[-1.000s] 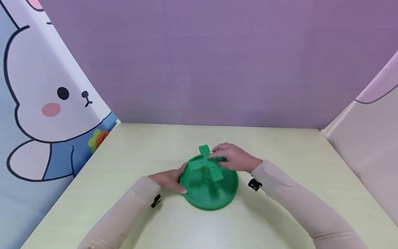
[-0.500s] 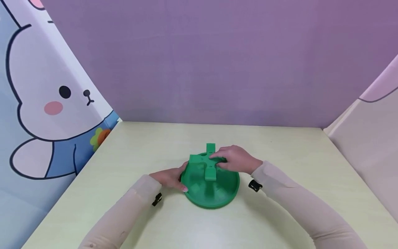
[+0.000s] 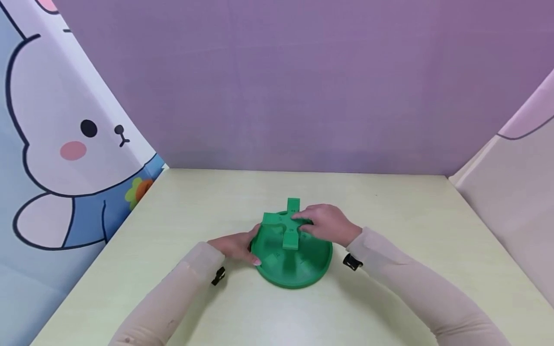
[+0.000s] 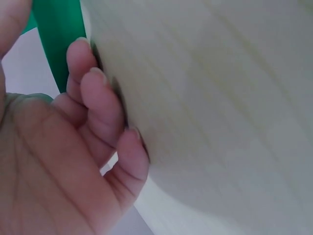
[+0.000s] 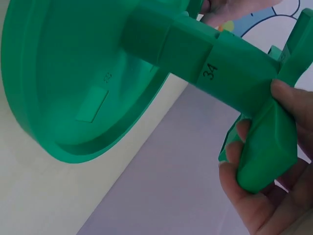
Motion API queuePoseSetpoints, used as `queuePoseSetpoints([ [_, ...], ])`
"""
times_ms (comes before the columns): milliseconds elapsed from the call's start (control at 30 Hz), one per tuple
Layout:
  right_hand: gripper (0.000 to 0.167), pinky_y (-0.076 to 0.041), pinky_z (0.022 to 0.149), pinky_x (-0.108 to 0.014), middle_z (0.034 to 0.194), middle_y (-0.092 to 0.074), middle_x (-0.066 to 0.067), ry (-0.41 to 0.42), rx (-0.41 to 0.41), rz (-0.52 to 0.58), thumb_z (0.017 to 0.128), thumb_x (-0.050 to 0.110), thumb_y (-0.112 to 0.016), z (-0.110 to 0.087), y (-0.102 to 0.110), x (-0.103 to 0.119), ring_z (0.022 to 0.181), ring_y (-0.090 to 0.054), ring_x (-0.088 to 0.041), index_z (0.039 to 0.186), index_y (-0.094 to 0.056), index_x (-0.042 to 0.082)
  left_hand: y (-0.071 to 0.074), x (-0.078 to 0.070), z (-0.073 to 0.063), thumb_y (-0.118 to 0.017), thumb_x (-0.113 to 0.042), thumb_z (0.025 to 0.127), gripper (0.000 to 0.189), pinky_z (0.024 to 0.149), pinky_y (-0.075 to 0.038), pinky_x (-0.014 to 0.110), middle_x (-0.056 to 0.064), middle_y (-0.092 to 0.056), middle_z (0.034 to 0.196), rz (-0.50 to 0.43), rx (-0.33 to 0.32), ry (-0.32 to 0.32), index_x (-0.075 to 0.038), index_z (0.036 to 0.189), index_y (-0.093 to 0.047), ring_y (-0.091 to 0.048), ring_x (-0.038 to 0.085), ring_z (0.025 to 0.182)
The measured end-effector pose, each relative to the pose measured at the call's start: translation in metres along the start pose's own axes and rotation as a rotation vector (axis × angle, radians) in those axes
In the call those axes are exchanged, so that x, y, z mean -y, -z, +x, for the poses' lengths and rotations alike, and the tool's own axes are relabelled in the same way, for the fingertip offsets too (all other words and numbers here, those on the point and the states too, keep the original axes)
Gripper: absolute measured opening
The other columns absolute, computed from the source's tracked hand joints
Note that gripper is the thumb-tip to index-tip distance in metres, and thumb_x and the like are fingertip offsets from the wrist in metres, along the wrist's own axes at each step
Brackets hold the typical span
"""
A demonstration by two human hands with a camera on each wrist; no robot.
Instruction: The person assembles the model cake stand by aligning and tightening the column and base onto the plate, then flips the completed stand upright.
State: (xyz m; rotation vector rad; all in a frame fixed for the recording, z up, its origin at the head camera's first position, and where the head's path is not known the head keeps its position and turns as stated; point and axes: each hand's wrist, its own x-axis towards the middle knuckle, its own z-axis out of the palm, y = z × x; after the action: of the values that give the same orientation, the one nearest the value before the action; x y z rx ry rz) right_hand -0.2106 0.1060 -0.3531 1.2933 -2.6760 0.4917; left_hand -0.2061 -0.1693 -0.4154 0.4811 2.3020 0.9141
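A green round tray-like base [image 3: 309,271] with a raised rim sits on the table. From its middle rises a square green post [image 5: 183,51], marked 34 in the right wrist view. A green cross-shaped piece [image 3: 290,240] sits atop the post. My right hand [image 3: 331,223] grips one arm of that cross, thumb on one side and fingers curled beneath. My left hand [image 3: 237,247] holds the base's left rim between thumb and fingers. In the left wrist view, several curled fingers [image 4: 103,103] rest against the tabletop beside the green rim. The cross's right arm is hidden in the head view.
The pale table [image 3: 207,206] ends at a purple wall panel [image 3: 277,86]. A cartoon rabbit print [image 3: 69,120] covers the left side, and a pale printed sheet [image 3: 515,202] stands at the right. Black clips [image 3: 352,262] hang near both wrists.
During the first half second, the cross turned clockwise, its arms coming into line with front and back. Since then it has hardly moved. Both hands keep their holds.
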Motion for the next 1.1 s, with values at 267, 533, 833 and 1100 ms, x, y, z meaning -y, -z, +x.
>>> queuePoseSetpoints([
  [267, 0.029, -0.047, 0.059, -0.021, 0.1, -0.072, -0.009, -0.033, -0.042, 0.032, 0.084, 0.008, -0.073, -0.001, -0.004, 0.007, 0.065, -0.064, -0.009, 0.112, -0.071, 0.003, -0.004, 0.002, 0.001, -0.08, -0.02, 0.08, 0.113, 0.114, -0.018, 0.046, 0.019, -0.018, 0.156, -0.004, -0.021, -0.007, -0.004, 0.153, 0.006, -0.015, 0.032, 0.143],
  [533, 0.04, -0.053, 0.079, -0.033, 0.117, -0.066, -0.012, -0.159, 0.012, 0.113, 0.088, 0.019, -0.071, -0.001, 0.002, 0.003, 0.092, -0.066, -0.019, 0.124, -0.064, 0.004, 0.002, -0.003, 0.001, -0.077, -0.025, 0.083, 0.112, 0.113, -0.021, 0.046, 0.019, -0.024, 0.153, 0.067, 0.008, -0.013, -0.004, 0.152, 0.008, -0.021, 0.031, 0.141],
  [833, 0.044, -0.051, 0.081, -0.045, 0.118, -0.062, -0.02, -0.447, -0.078, 0.496, 0.098, 0.026, -0.056, -0.022, 0.011, -0.04, 0.095, -0.063, -0.033, 0.136, -0.053, 0.003, 0.016, -0.005, 0.0, -0.062, -0.022, 0.094, 0.088, 0.076, -0.047, 0.033, 0.014, -0.061, 0.094, -0.024, 0.025, 0.049, 0.0, 0.152, 0.001, -0.055, 0.021, 0.082],
  [1100, 0.053, -0.051, 0.072, -0.042, 0.103, -0.064, -0.023, -0.663, 0.02, 0.682, 0.096, 0.017, -0.055, -0.041, -0.01, -0.067, 0.078, -0.06, -0.031, 0.142, -0.04, -0.005, 0.022, -0.004, -0.001, -0.06, -0.024, 0.095, 0.079, 0.06, -0.047, 0.027, 0.007, -0.064, 0.076, -0.107, -0.057, 0.158, -0.007, 0.154, -0.011, -0.052, 0.015, 0.056],
])
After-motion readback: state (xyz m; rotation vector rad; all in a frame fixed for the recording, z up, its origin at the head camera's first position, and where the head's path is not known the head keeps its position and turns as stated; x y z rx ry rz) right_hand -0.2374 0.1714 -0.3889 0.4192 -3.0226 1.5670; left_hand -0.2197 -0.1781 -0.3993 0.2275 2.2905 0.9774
